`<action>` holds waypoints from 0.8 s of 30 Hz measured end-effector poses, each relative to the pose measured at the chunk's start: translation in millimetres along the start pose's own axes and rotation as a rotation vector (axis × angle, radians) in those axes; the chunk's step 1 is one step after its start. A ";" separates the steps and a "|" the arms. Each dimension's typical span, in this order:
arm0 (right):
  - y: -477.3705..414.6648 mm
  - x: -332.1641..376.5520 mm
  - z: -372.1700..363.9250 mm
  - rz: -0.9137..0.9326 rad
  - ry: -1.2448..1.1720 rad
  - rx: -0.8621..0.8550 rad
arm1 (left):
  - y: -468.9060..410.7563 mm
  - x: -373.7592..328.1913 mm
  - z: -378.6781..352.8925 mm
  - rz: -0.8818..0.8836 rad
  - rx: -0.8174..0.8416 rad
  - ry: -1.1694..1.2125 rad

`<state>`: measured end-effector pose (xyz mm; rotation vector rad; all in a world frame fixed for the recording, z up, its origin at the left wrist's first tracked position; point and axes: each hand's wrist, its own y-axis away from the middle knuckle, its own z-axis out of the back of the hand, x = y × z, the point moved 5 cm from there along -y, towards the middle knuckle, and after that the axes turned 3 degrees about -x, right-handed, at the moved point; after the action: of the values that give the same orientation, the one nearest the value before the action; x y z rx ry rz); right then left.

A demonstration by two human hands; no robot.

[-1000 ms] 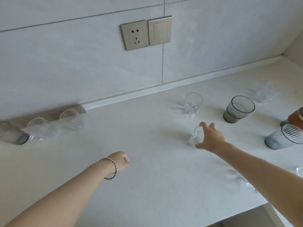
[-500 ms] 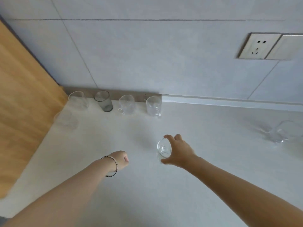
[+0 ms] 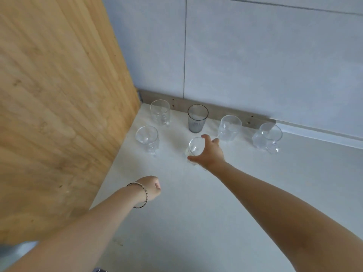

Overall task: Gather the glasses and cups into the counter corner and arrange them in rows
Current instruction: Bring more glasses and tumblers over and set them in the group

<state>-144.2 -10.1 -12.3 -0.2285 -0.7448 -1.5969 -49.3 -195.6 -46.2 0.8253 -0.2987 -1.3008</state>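
Glass (image 3: 194, 147) upright in right hand (image 3: 211, 154) grasp on counter (image 3: 196, 213), left hand (image 3: 151, 188) fisted, empty.

Soft, even daylight here, fairly bright with a cool bluish cast on the wall (image 3: 275, 55). Shadows stay faint on the counter (image 3: 196, 222). The wood panel (image 3: 49, 95) looks smeared and soft, and straight lines bow toward the edges. The clear glasses (image 3: 229, 127) catch pale highlights, no harsh glare.
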 end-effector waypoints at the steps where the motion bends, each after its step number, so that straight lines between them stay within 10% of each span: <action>1: -7.6 8.8 -4.0 0.003 0.006 -0.021 | -3.1 4.4 2.3 -0.002 -0.009 0.008; 15: -11.5 4.7 -18.1 -0.056 -0.009 -0.005 | -21.6 -11.6 -1.8 -0.087 0.034 0.008; 24: 86.4 -158.7 47.3 -0.242 0.093 0.324 | -10.5 -142.2 -39.7 -0.256 0.086 -0.174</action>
<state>-46.1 147.2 -34.8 0.1767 -0.9721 -1.6720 -71.6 -49.3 -45.8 0.8434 -0.3987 -1.6135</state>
